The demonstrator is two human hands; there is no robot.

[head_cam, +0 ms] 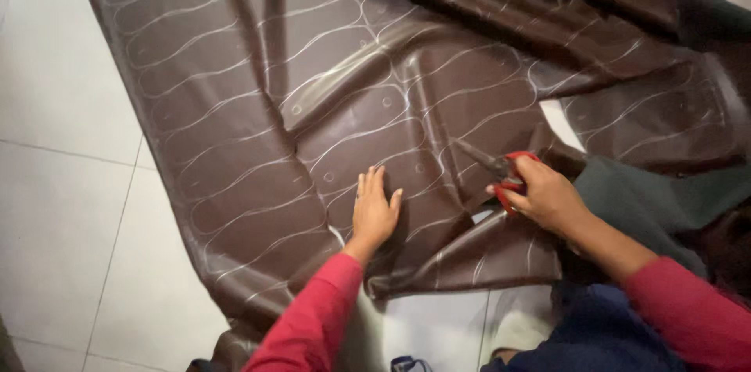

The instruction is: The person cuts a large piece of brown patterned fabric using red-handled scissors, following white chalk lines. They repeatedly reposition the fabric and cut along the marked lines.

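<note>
**Both arms reached forward, one hand flat, one hand gripping**

The left hand (374, 212) lay palm down, fingers straight and close together, thumb spread to the side, its red-sleeved forearm angled up from below. The right hand (544, 194) was curled shut in a grip, knuckles upward, wrist bare beyond a red sleeve.

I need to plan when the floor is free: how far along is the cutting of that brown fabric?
A slit already runs in from the right edge, showing white floor tile. In hand: the right hand works red-handled scissors, blades pointing left into the brown fabric, while the left hand presses it flat. Left: nearly the whole patterned sheet ahead of the blades is uncut.
</note>
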